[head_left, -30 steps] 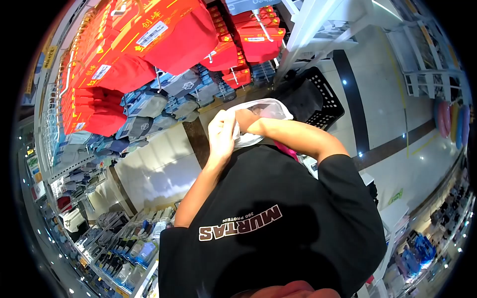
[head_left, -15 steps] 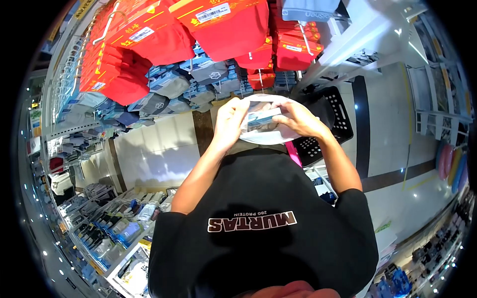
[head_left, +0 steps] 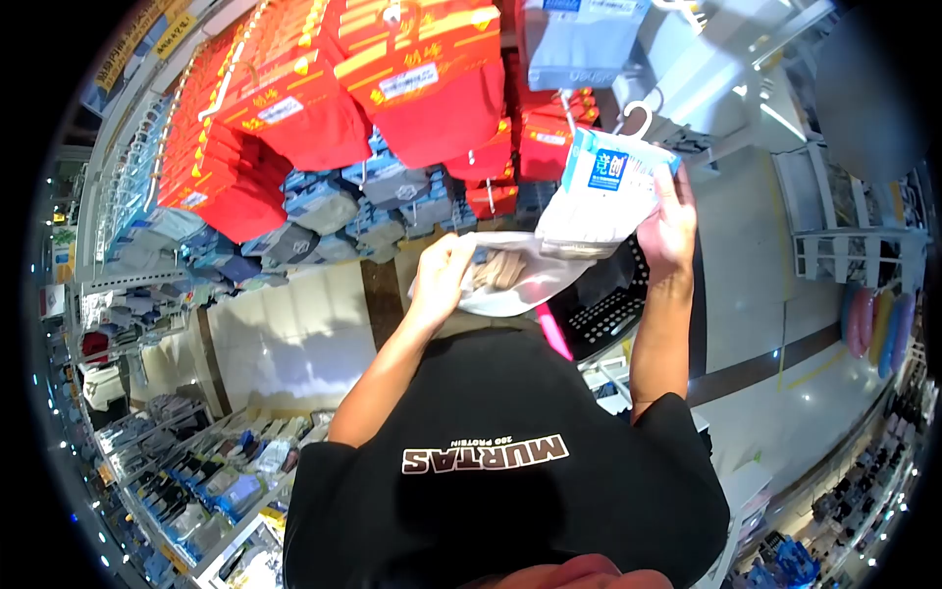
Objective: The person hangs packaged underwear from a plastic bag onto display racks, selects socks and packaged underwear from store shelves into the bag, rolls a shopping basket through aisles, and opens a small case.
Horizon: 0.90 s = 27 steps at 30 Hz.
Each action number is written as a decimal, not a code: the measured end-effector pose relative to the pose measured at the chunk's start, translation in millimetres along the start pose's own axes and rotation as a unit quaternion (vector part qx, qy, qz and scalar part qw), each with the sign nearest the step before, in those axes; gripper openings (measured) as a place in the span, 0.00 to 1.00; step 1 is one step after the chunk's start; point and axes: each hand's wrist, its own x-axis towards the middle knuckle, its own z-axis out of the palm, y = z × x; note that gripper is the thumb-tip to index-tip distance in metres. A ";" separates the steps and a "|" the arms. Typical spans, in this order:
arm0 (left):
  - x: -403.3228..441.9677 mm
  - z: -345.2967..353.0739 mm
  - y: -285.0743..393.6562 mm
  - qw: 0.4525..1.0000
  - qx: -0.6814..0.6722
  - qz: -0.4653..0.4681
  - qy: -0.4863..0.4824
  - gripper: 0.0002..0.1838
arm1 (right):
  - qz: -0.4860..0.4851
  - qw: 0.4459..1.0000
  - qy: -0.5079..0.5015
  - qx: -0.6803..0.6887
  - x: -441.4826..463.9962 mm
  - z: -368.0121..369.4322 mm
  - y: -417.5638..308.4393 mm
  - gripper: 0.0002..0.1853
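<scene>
My left hand (head_left: 441, 275) is closed on the rim of a translucent white plastic bag (head_left: 520, 294), whose mouth gapes upward. Beige items (head_left: 497, 269) show inside it. To the right, my right hand (head_left: 670, 218) grips the edge of a pack of light-coloured socks (head_left: 601, 208) with a blue-and-white card header and a white hook at its top. The lower end of the pack overlaps the right side of the bag's mouth.
Red packs (head_left: 432, 108) hang on rack hooks ahead, with grey and blue sock packs (head_left: 378, 196) below. A black perforated basket (head_left: 599, 319) stands behind the bag. Shelves of packaged goods (head_left: 211, 471) fill the lower left. Coloured tubes (head_left: 876, 332) are at far right.
My right hand has come out of the bag and moved up and right, holding the sock pack. My left hand has kept hold of the bag, which now sits a little lower.
</scene>
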 end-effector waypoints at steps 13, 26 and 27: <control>-13.5 -2.3 0.6 0.998 -0.051 -0.014 0.026 0.18 | -0.198 0.973 -0.090 -0.081 109.9 111.2 -43.0 0.20; -11.7 -13.7 -0.9 0.996 -0.087 -0.028 0.013 0.17 | -0.348 0.865 0.036 -0.361 48.5 87.4 17.2 0.28; -12.1 -14.2 2.9 0.995 -0.094 -0.016 0.012 0.17 | -0.308 0.910 0.001 -0.278 25.4 78.1 30.7 0.20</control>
